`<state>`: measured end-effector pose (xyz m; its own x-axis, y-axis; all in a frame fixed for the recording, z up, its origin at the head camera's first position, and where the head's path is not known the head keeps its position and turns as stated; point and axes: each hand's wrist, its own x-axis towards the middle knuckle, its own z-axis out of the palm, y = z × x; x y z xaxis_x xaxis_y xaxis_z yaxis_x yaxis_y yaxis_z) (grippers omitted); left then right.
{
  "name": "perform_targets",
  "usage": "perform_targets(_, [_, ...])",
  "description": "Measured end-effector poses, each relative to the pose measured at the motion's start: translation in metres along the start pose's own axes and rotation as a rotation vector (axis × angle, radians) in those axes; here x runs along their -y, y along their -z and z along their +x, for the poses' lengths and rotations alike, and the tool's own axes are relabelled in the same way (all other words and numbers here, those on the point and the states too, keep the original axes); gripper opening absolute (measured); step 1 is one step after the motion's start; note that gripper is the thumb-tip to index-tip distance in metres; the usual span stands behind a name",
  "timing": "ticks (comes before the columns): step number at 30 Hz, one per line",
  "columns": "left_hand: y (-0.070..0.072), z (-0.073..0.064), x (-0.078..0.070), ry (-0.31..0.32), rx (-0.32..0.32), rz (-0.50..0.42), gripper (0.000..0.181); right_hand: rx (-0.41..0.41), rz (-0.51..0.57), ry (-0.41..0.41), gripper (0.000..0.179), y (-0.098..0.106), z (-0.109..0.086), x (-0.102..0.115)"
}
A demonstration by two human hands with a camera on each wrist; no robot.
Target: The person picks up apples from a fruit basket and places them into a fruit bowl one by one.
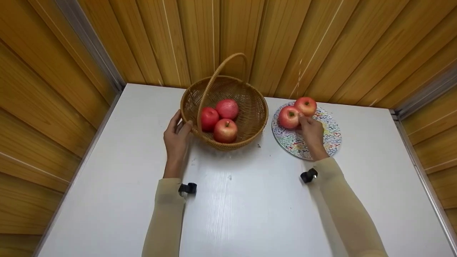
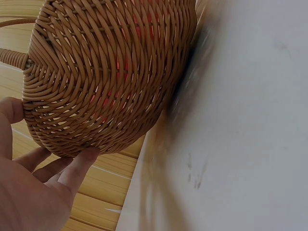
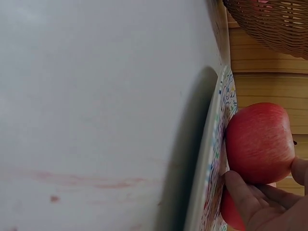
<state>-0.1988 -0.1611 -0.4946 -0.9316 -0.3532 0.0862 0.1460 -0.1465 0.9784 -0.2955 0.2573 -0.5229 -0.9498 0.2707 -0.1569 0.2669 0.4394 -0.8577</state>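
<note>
From the head view, the left hand (image 1: pixel 176 137) rests straight fingers on the basket (image 1: pixel 255 117) at middle left. The right hand (image 1: pixel 311 130) curls around an apple (image 1: pixel 288 117) on the plate (image 1: pixel 330 142).

Left wrist view: spread fingers (image 2: pixel 79 166) touch the weave.

Right wrist view: fingertips (image 3: pixel 240 192) hug the apple. Best to hold it snug and keep the basket steady.

No writing shows.

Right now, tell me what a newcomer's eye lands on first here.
The wicker basket at the table's middle back, holding three red apples, with the left hand touching its side. Beside it, the right hand grips an apple on the colourful plate, a second apple just behind.
</note>
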Motion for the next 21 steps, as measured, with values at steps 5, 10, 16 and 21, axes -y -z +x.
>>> perform_targets(5, [0.0006, 0.0011, 0.0015, -0.007, -0.003, 0.019, 0.060, -0.023, -0.008, 0.017, 0.059, -0.0001, 0.0015, 0.0001])
perform_targets(10, [0.0004, 0.0017, 0.0026, -0.003, -0.005, 0.018, 0.059, -0.014, 0.006, 0.007, 0.059, -0.0002, 0.0016, -0.0003])
perform_targets(16, [0.0007, 0.0019, 0.0031, -0.006, 0.000, 0.006, 0.059, -0.059, 0.018, 0.037, 0.059, -0.0002, -0.0006, 0.0003])
perform_targets(21, [0.0010, 0.0021, 0.0037, -0.001, 0.003, 0.018, 0.059, -0.104, 0.024, 0.064, 0.057, 0.0000, -0.0046, 0.0016])
